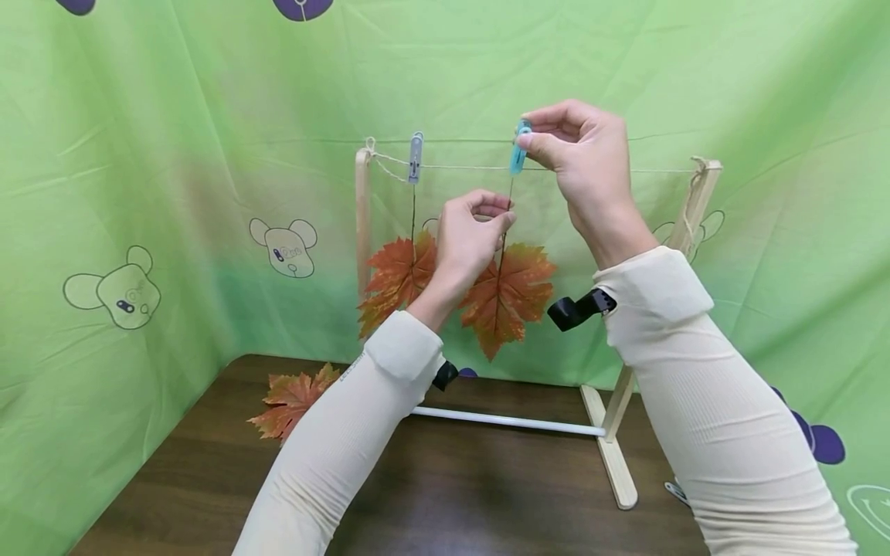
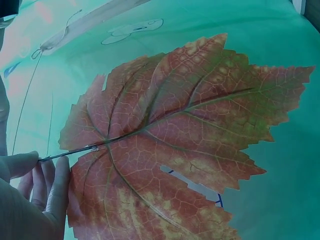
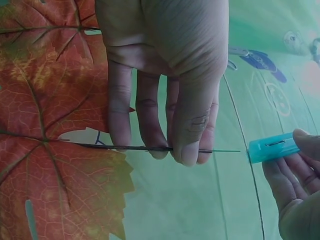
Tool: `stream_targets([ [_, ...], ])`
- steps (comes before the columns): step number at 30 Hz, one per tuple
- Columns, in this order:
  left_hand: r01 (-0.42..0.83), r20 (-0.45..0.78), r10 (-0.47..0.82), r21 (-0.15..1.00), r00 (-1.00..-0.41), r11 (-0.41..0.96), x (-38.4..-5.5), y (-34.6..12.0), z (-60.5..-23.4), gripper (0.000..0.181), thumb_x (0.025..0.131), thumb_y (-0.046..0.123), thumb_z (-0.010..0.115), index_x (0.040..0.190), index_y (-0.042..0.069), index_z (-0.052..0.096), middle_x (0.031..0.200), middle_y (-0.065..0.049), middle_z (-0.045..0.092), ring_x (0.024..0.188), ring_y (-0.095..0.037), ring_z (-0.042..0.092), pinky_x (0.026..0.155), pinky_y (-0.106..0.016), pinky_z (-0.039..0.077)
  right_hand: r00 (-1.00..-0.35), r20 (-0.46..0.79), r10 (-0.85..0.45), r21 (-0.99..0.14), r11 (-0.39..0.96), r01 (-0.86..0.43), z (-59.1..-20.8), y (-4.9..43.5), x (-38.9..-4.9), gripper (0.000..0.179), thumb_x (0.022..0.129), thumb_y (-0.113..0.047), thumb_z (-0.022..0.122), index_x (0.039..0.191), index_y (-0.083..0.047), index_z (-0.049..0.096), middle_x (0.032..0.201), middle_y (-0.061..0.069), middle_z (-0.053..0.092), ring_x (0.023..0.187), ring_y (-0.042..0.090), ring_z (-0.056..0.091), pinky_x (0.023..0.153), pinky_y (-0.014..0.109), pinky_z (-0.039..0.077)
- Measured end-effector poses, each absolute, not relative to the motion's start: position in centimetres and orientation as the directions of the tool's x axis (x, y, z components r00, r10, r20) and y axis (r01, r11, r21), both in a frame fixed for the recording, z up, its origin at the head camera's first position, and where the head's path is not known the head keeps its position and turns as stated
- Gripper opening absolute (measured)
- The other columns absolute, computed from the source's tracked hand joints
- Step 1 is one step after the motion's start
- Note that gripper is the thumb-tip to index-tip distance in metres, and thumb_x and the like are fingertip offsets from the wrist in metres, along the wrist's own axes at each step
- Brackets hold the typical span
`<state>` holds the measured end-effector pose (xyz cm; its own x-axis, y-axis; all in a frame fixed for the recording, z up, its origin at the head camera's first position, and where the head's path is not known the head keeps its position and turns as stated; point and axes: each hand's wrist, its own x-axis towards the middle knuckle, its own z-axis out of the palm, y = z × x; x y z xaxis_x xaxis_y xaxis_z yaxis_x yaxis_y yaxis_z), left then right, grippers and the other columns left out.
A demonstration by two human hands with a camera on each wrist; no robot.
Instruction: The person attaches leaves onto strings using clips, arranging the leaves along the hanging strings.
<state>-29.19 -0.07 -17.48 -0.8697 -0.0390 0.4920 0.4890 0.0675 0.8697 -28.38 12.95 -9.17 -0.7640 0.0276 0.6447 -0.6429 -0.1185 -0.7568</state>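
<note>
My left hand [image 1: 473, 235] pinches the thin dark stem [image 3: 125, 147] of an orange-red artificial maple leaf [image 1: 511, 297], which hangs below the fingers. Up and to the right, my right hand [image 1: 587, 154] grips a light-blue clothespin [image 1: 518, 150] between thumb and fingers, its lower end at the string [image 1: 466, 167]. In the right wrist view the stem's green tip stops just short of that end. Left of them, a second maple leaf [image 1: 399, 274] hangs by its stem from a grey clothespin [image 1: 415, 158] on the same string.
A wooden stand [image 1: 688, 208] carries the string between two posts, with a white bar [image 1: 511, 420] low across it. Another maple leaf [image 1: 295, 401] lies on the brown table [image 1: 487, 479], partly behind my left sleeve. A small grey object [image 1: 674, 492] lies at right. Green printed cloth [image 1: 208, 116] hangs behind.
</note>
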Motion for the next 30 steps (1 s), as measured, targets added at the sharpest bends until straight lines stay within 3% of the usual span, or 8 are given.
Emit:
stream_targets([
  [10, 0.473, 0.476, -0.047, 0.879, -0.878, 0.065, -29.29, -0.2, -17.36, 0.014, 0.096, 0.006, 0.076, 0.109, 0.002, 0.077, 0.098, -0.007, 0.075, 0.087, -0.028, 0.074, 0.068, -0.026, 0.061, -0.801, 0.598, 0.031, -0.794, -0.107, -0.598, -8.98, 13.14, -28.59, 0.017, 0.085, 0.012, 0.079, 0.091, -0.003, 0.08, 0.082, 0.003, 0.076, 0.079, 0.013, 0.073, 0.077, 0.02, 0.062],
  [19, 0.473, 0.476, -0.038, 0.878, -0.878, 0.069, -29.34, -0.03, -17.45, 0.015, 0.096, 0.007, 0.076, 0.11, 0.002, 0.077, 0.099, -0.006, 0.075, 0.078, -0.017, 0.07, 0.065, -0.021, 0.058, -0.82, 0.572, 0.004, -0.816, -0.098, -0.57, -8.89, 13.21, -28.54, 0.015, 0.085, 0.011, 0.08, 0.091, -0.003, 0.08, 0.082, 0.003, 0.075, 0.078, 0.013, 0.072, 0.076, 0.021, 0.062],
  [30, 0.487, 0.49, -0.044, 0.871, -0.871, 0.057, -29.32, 0.07, -17.27, 0.015, 0.096, 0.007, 0.076, 0.11, 0.002, 0.077, 0.098, -0.006, 0.075, 0.075, -0.016, 0.068, 0.063, -0.019, 0.055, -0.824, 0.567, -0.009, -0.822, -0.068, -0.565, -8.84, 13.35, -28.46, 0.015, 0.086, 0.011, 0.079, 0.09, -0.003, 0.08, 0.081, 0.002, 0.075, 0.078, 0.013, 0.073, 0.076, 0.021, 0.062],
])
